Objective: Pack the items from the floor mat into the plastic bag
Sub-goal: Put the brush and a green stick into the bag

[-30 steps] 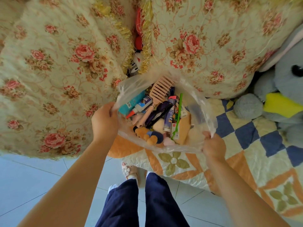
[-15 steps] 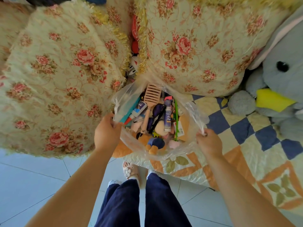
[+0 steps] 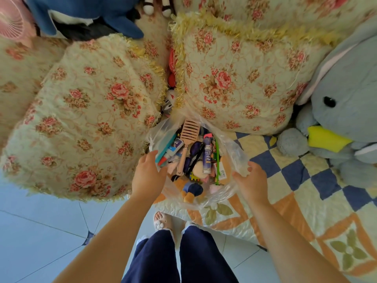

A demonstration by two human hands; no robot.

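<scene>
The clear plastic bag [image 3: 234,152] stands on the quilted floor mat [image 3: 306,201], leaning against the floral pillows. Inside it I see a pink comb [image 3: 189,131], a purple tube [image 3: 207,156], a glue bottle [image 3: 175,145], a green stick [image 3: 217,160], a small orange and blue plush [image 3: 192,190] and several other small items. My left hand [image 3: 148,176] lies at the bag's left rim with its fingers stretched out. My right hand [image 3: 253,180] is at the right rim, fingers loose and thumb spread, touching the plastic.
Two big floral pillows [image 3: 85,119] [image 3: 240,78] close in the bag from behind. A grey plush with a yellow beak [image 3: 342,119] sits at the right, a blue plush [image 3: 85,13] at the top left. My legs and feet [image 3: 179,252] stand on pale floor tiles [image 3: 40,231].
Both hands gripped the bag's rim in fists before; now their fingers have loosened and straightened. The bag sits lower against the pillows and its mouth has narrowed. The camera has pulled back.
</scene>
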